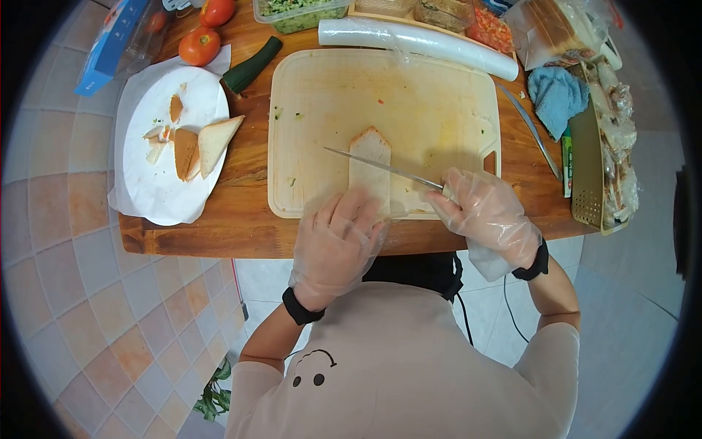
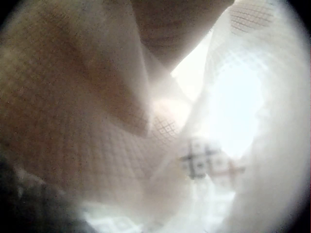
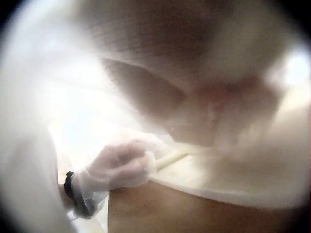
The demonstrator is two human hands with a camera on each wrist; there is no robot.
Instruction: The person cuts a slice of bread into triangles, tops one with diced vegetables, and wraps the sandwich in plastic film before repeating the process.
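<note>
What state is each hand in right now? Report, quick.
Left hand: closed, holding the bread at its near end.
Right hand: closed, holding the knife.

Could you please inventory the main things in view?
Table: one, brown, underneath
Board: one, cream, centre
Bread piece: one, white, on board
Knife: one, silver, over bread
Plate: one, white, left
Other bread: several, white-brown, on plate
Loose tomatoes: two, red, back
Vegetable: one, green, beside plate
Plastic roll: one, white, behind board
Food containers: several, clear, back
Box: one, blue, back left
Cloth: one, blue, right
Basket: one, beige, right
Left hand: one, clear-gloved, holding bread
Right hand: one, clear-gloved, gripping knife
</note>
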